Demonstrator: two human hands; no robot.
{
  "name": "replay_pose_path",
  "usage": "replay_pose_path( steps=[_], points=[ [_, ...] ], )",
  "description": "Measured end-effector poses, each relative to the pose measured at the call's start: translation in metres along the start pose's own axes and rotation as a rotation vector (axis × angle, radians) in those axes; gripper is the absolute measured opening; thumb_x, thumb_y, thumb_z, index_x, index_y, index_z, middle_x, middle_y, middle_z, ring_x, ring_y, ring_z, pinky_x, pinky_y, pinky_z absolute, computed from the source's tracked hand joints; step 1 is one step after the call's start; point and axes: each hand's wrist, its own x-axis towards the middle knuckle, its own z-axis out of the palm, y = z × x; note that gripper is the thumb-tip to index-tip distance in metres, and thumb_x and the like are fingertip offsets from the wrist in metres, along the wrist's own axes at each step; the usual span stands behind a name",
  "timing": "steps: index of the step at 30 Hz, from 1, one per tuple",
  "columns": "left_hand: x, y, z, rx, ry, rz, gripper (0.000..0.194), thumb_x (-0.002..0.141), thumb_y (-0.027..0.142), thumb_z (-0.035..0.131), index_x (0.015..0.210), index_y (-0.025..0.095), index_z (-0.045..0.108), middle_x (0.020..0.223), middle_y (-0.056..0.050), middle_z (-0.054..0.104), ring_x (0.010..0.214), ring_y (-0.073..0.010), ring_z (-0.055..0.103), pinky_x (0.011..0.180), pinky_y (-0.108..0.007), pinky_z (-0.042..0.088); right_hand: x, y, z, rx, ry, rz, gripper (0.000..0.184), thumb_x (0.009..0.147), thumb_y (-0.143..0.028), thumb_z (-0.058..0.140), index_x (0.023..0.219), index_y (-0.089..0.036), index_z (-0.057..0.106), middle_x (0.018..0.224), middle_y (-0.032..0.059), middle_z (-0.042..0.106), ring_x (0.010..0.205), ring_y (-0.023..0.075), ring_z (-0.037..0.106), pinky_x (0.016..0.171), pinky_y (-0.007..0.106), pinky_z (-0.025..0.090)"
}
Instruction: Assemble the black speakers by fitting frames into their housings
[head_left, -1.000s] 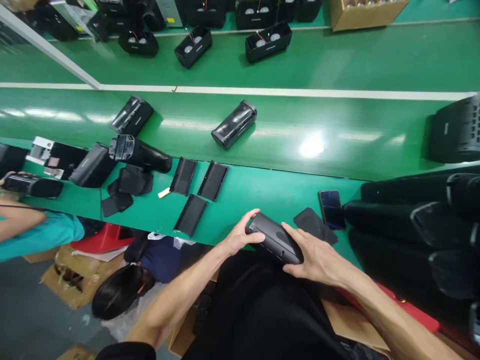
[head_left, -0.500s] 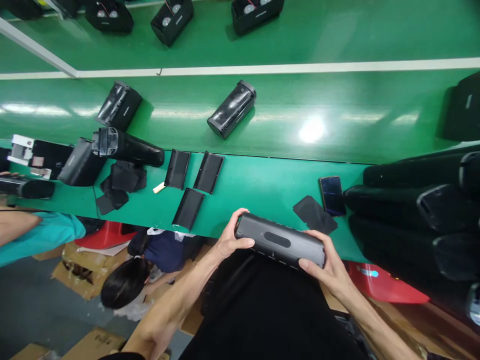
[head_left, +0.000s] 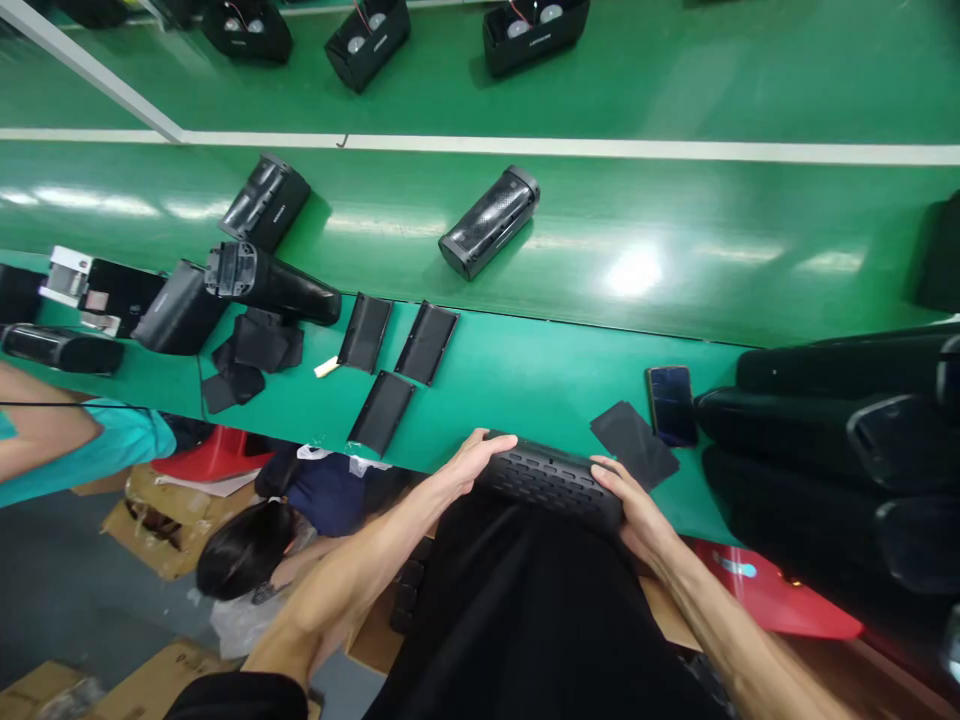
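Observation:
A black speaker housing [head_left: 551,482] lies lengthwise between my hands at the front edge of the bench, its slotted face turned up. My left hand [head_left: 476,462] grips its left end with the thumb on top. Around the right end is my right hand [head_left: 626,502], thumb also on the upper side; the fingers beneath are hidden. Just beyond my right hand lie thin black sheets [head_left: 636,443] beside a phone [head_left: 671,405]. To the left of my left hand rest three curved black panels, the nearest panel [head_left: 381,412] close to the bench edge.
Another speaker [head_left: 491,222] lies on the green belt [head_left: 360,220]. More housings [head_left: 274,285] and black pads [head_left: 259,345] crowd the left. Black housings [head_left: 795,410] are stacked at right. A co-worker's arm [head_left: 45,420] reaches in at left; another person [head_left: 322,495] is low beside the bench.
The speaker housing has been rolled between my hands: the face with the oval panel was up, and now the slotted face is. The view has shifted slightly.

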Motion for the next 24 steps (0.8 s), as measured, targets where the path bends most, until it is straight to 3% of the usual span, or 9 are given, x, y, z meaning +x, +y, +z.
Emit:
replay_pose_path(
  steps=[6, 10, 14, 17, 20, 22, 24],
  points=[
    [0.0, -0.001, 0.0, -0.099, -0.019, -0.037, 0.055, 0.073, 0.064, 0.078, 0.105, 0.02, 0.065, 0.109, -0.011, 0.073, 0.105, -0.0305, 0.067, 0.087, -0.038, 0.052, 0.005, -0.003, -0.001, -0.012, 0.02, 0.006, 0.051, 0.054, -0.05, 0.094, 0.092, -0.025, 0.069, 0.069, -0.0031, 0.071, 0.062, 0.0202, 0.063, 0.056, 0.029, 0.048],
    [0.002, -0.001, -0.001, -0.25, -0.072, -0.02, 0.049, 0.072, 0.054, 0.08, 0.105, 0.02, 0.066, 0.099, -0.006, 0.073, 0.094, -0.0239, 0.067, 0.081, -0.032, 0.051, 0.007, -0.006, -0.003, -0.026, -0.005, -0.013, 0.052, 0.056, -0.051, 0.094, 0.094, -0.025, 0.069, 0.072, -0.0024, 0.072, 0.065, 0.0199, 0.065, 0.059, 0.029, 0.049],
    [0.002, -0.001, 0.005, -0.303, -0.029, -0.01, 0.044, 0.073, 0.044, 0.075, 0.108, 0.02, 0.065, 0.091, -0.003, 0.07, 0.084, -0.0198, 0.065, 0.073, -0.028, 0.049, 0.006, -0.006, -0.002, -0.047, 0.013, -0.036, 0.061, 0.055, -0.053, 0.094, 0.102, -0.026, 0.066, 0.07, -0.002, 0.072, 0.062, 0.0209, 0.065, 0.057, 0.029, 0.048],
    [0.0, -0.002, 0.008, -0.348, -0.008, 0.051, 0.052, 0.072, 0.037, 0.075, 0.121, 0.023, 0.062, 0.098, -0.002, 0.07, 0.09, -0.0191, 0.065, 0.076, -0.026, 0.048, -0.001, -0.004, -0.006, -0.125, -0.015, -0.131, 0.076, 0.062, -0.059, 0.091, 0.127, -0.03, 0.063, 0.102, 0.005, 0.079, 0.087, 0.0279, 0.073, 0.076, 0.037, 0.056],
    [-0.003, -0.002, 0.005, -0.339, -0.032, 0.157, 0.057, 0.07, 0.036, 0.078, 0.124, 0.026, 0.062, 0.106, -0.002, 0.071, 0.096, -0.0205, 0.066, 0.08, -0.028, 0.049, -0.005, -0.001, -0.018, -0.354, -0.019, -0.336, 0.091, 0.058, -0.063, 0.091, 0.138, -0.033, 0.06, 0.14, 0.0098, 0.068, 0.126, 0.0367, 0.063, 0.109, 0.047, 0.046],
    [-0.001, 0.002, 0.001, -0.27, -0.056, 0.199, 0.054, 0.075, 0.042, 0.077, 0.125, 0.026, 0.064, 0.112, -0.004, 0.073, 0.099, -0.0221, 0.067, 0.082, -0.029, 0.05, 0.0, -0.001, -0.027, -0.51, -0.003, -0.385, 0.086, 0.056, -0.063, 0.092, 0.132, -0.031, 0.066, 0.14, 0.0109, 0.067, 0.133, 0.0405, 0.058, 0.117, 0.052, 0.039],
    [0.004, 0.014, -0.009, -0.18, -0.054, 0.223, 0.05, 0.087, 0.054, 0.065, 0.127, 0.024, 0.066, 0.118, -0.007, 0.074, 0.1, -0.023, 0.068, 0.079, -0.03, 0.052, 0.013, -0.008, -0.032, -0.512, -0.015, -0.362, 0.075, 0.061, -0.063, 0.089, 0.126, -0.03, 0.07, 0.133, 0.0102, 0.072, 0.131, 0.0406, 0.06, 0.115, 0.052, 0.041]
  ],
)
